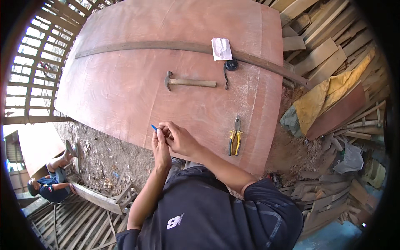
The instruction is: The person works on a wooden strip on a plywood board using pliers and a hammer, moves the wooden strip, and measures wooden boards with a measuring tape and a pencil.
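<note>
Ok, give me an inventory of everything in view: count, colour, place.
Broad plywood sheet: one, reddish, centre
Long wooden strip: one, brown, across sheet
Creased paper: one, white, over strip
Round tape measure: one, black, beside paper
Claw hammer: one, brown handle, grey head, mid sheet
Steel pliers: one, yellow and black handles, sheet's near right
Slim pen-like object: one, blue, held over sheet's near edge
Draped cloth: one, yellow, right
Plastic bag: one, whitish, right
Scrap boards: many, brown, right
Co-worker: one, dark clothes, left
Left hand, right hand: one each, bare, close together
</note>
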A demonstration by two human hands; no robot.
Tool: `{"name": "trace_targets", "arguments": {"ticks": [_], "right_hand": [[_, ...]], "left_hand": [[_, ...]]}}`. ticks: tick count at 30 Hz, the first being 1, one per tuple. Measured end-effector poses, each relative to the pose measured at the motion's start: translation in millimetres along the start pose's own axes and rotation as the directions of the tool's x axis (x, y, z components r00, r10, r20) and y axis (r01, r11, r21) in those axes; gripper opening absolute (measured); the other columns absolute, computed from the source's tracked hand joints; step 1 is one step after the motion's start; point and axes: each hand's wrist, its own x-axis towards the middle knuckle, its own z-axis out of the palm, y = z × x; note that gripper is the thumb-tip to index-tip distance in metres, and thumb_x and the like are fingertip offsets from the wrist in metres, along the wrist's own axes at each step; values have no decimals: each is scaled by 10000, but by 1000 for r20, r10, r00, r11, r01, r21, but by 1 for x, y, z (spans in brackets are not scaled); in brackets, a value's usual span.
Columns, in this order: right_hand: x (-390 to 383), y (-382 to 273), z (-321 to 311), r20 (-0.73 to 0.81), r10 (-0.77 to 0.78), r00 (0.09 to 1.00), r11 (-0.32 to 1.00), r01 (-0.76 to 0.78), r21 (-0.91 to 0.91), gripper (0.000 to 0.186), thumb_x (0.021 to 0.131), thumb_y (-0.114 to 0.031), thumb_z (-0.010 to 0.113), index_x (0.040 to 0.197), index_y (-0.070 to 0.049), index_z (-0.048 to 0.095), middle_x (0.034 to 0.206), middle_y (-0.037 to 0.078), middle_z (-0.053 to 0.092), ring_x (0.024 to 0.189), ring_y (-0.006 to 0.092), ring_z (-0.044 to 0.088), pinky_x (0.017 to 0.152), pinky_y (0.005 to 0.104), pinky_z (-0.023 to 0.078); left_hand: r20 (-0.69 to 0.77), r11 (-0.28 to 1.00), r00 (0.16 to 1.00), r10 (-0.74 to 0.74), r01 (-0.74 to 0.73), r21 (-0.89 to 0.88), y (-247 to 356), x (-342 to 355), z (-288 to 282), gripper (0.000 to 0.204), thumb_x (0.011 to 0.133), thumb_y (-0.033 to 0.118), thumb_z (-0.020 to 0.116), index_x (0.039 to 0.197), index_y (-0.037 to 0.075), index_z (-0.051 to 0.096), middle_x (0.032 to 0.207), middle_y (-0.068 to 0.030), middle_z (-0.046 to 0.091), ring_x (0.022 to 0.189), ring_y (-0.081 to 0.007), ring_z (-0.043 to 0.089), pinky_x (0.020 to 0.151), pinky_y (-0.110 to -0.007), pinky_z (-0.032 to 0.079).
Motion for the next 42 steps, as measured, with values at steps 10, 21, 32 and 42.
{"name": "trace_targets", "arguments": {"ticks": [10,21,32,42], "right_hand": [[140,162,-282,-692,-321,647,558,-461,-690,676,799,-309,846,1335,-55,521,1379,247,554,1246,422,559,1054,502,475],[75,121,-182,-752,-112,649,916,-226,-332,587,856,-248,796,1299,2,502,1102,211,661,933,354,691,812,459,558],[-85,-35,-27,-213,-110,971,884,-3,-468,716,765,-135,816,1414,-29,532,1383,192,581,1306,388,536,1124,467,445],[-213,-214,19,-321,-382,867,830,474,294,422,903,-331,780,1170,-14,696,1138,151,702,996,285,683,917,382,500]], "left_hand": [[-217,996,976,5,-24,-87,12,-18,-51,264,1125,322,493,1151,75,584,789,19,504,605,-49,394,533,-214,324],[43,984,991,-127,120,134,5,-28,-51,205,1052,290,633,1077,87,640,910,30,618,719,-20,439,630,-201,353],[363,717,721,-590,675,-177,11,-29,27,628,996,707,495,1098,116,680,962,-54,736,887,-196,726,826,-364,603],[331,812,763,-556,583,20,7,-40,-79,472,1003,605,581,981,138,650,866,-98,725,730,-191,677,512,-287,443]]}}
